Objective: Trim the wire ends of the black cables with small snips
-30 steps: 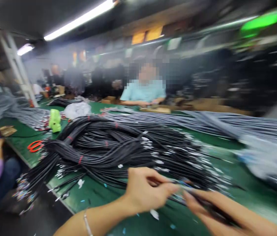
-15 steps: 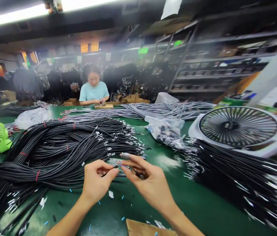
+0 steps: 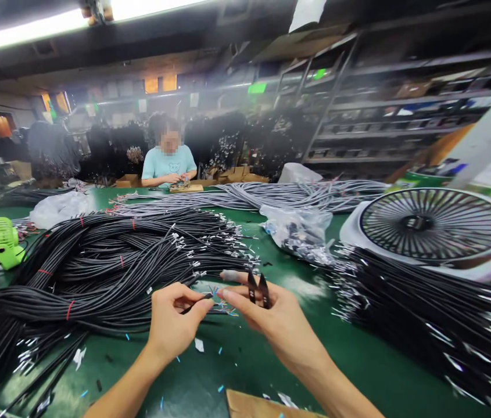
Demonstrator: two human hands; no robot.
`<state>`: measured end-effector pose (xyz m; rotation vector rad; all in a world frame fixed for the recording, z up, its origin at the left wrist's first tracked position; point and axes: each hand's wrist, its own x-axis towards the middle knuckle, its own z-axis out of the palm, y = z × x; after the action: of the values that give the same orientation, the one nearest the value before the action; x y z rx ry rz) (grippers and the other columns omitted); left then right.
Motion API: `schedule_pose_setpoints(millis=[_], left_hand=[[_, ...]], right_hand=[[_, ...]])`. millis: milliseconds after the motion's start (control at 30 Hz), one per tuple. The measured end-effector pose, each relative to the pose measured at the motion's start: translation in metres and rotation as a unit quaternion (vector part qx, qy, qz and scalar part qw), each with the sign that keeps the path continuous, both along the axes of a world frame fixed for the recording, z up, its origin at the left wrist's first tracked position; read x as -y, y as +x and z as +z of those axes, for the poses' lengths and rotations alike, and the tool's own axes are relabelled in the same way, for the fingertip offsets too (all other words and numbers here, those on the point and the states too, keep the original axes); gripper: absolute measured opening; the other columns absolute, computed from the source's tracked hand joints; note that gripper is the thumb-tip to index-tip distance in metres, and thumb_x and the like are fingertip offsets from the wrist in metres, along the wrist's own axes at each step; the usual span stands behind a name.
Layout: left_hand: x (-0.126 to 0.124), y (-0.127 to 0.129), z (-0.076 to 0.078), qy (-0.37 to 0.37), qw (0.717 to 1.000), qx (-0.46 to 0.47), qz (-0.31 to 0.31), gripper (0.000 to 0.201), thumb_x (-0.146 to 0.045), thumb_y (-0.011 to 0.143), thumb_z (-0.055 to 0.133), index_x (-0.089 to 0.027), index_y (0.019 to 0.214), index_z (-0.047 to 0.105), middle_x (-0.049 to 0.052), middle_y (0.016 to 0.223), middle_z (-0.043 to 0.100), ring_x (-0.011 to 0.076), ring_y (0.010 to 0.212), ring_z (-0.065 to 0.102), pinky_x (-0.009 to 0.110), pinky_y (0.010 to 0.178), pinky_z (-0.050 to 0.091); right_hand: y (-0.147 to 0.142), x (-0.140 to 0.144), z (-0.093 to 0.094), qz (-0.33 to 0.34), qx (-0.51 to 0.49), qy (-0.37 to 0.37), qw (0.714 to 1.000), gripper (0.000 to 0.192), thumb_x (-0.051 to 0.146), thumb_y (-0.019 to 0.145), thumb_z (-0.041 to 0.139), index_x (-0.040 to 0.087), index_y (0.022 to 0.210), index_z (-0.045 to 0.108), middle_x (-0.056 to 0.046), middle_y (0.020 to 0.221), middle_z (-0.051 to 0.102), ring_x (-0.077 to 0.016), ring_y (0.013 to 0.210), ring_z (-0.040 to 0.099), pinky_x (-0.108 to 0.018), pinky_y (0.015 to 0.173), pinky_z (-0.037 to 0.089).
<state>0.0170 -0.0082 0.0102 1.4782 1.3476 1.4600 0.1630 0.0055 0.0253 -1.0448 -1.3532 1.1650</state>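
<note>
Head view, looking down over the green desk [image 3: 358, 371]. Take the white fan [image 3: 434, 229] as the landmark; it lies tilted at the right side of the desk.

Well to the left of the fan and nearer the camera, the left hand [image 3: 174, 322] pinches a thin black cable [image 3: 196, 301] between thumb and forefinger, fingers closed tight on it. The cable's stripped end, with small coloured wires [image 3: 215, 292] fanning out, sits right at the fingertips of both hands.

The right hand [image 3: 271, 322] meets it there, thumb and forefinger drawn close together at the wire ends, while the other fingers curl round a pair of small black snips [image 3: 258, 288], blades pointing up and away from the palm.

Farther left of the fan spreads a big heap of black cables [image 3: 97, 267], banded here and there with red ties, metal-tipped ends facing the fan. Directly below the fan lies a second pile of black cables [image 3: 423, 313]. Just left of the fan sits a clear plastic bag [image 3: 300, 229] of small parts. Behind it runs a bundle of grey cables [image 3: 262, 194].

Far left of the fan, a bright green device [image 3: 3, 241] stands at the desk's edge. Across the desk, a person in a light blue shirt [image 3: 169, 162] sits working. Small snipped scraps [image 3: 199, 344] dot the desk below the hands.
</note>
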Motion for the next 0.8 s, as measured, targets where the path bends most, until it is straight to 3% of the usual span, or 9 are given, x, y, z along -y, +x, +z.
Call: schedule_pose_setpoints(millis=[100, 167, 267, 400, 500, 633, 800], left_hand=[[0.000, 0.001, 0.000, 0.003, 1.000, -0.018, 0.004, 0.011, -0.017, 0.063, 0.066, -0.013, 0.053, 0.066, 0.001, 0.051, 0.062, 0.0097, 0.044, 0.051, 0.018, 0.042, 0.039], [0.001, 0.002, 0.001, 0.004, 1.000, -0.028, 0.009, 0.011, -0.017, 0.063, 0.066, -0.013, 0.053, 0.066, 0.001, 0.051, 0.062, 0.0095, 0.044, 0.051, 0.018, 0.042, 0.039], [0.002, 0.003, 0.001, -0.008, 0.999, -0.034, 0.016, 0.011, -0.017, 0.063, 0.066, -0.013, 0.052, 0.067, 0.002, 0.051, 0.063, 0.0100, 0.044, 0.052, 0.017, 0.041, 0.039], [0.003, 0.004, 0.002, -0.008, 0.999, -0.048, 0.017, 0.013, -0.016, 0.063, 0.065, -0.013, 0.051, 0.066, 0.002, 0.049, 0.063, 0.0098, 0.043, 0.051, 0.017, 0.040, 0.037], [0.003, 0.004, 0.001, -0.006, 0.999, -0.048, 0.018, 0.012, -0.015, 0.063, 0.064, -0.013, 0.052, 0.067, 0.002, 0.050, 0.064, 0.0097, 0.042, 0.051, 0.017, 0.040, 0.037], [0.002, 0.004, -0.001, -0.016, 0.999, -0.045, 0.020, 0.011, -0.014, 0.064, 0.063, -0.014, 0.054, 0.068, 0.002, 0.052, 0.065, 0.0106, 0.044, 0.054, 0.017, 0.041, 0.038], [0.000, 0.003, -0.005, -0.013, 0.998, -0.056, 0.022, 0.015, -0.018, 0.068, 0.062, -0.013, 0.055, 0.068, 0.003, 0.054, 0.065, 0.0109, 0.046, 0.054, 0.018, 0.042, 0.036]], right_hand=[[-0.002, 0.001, 0.000, -0.038, 0.041, 0.082, 0.995, 0.024, 0.032, 0.065, 0.068, 0.014, 0.081, 0.068, -0.004, 0.062, 0.068, -0.0128, 0.046, 0.056, -0.022, 0.041, 0.044], [-0.004, 0.003, -0.003, -0.077, 0.085, 0.140, 0.984, 0.021, 0.027, 0.067, 0.064, 0.015, 0.084, 0.067, -0.004, 0.063, 0.070, -0.0147, 0.049, 0.060, -0.023, 0.044, 0.048], [-0.004, 0.005, -0.010, -0.121, 0.172, 0.248, 0.946, 0.025, 0.020, 0.070, 0.059, 0.017, 0.093, 0.066, -0.001, 0.064, 0.071, -0.0132, 0.045, 0.060, -0.023, 0.046, 0.051], [-0.003, 0.007, -0.016, -0.129, 0.249, 0.365, 0.888, 0.033, 0.012, 0.071, 0.052, 0.020, 0.100, 0.065, -0.001, 0.075, 0.073, -0.0130, 0.049, 0.063, -0.022, 0.051, 0.054], [-0.002, 0.008, -0.016, -0.130, 0.275, 0.380, 0.874, 0.037, 0.009, 0.071, 0.048, 0.021, 0.101, 0.065, -0.002, 0.077, 0.074, -0.0146, 0.054, 0.067, -0.023, 0.053, 0.055], [-0.001, 0.008, -0.018, -0.113, 0.281, 0.374, 0.876, 0.036, 0.009, 0.071, 0.049, 0.021, 0.101, 0.065, -0.002, 0.077, 0.074, -0.0161, 0.057, 0.069, -0.024, 0.056, 0.056], [-0.003, 0.009, -0.018, -0.081, 0.246, 0.334, 0.906, 0.026, 0.015, 0.073, 0.055, 0.021, 0.097, 0.063, -0.002, 0.074, 0.074, -0.0164, 0.055, 0.068, -0.024, 0.053, 0.057]])
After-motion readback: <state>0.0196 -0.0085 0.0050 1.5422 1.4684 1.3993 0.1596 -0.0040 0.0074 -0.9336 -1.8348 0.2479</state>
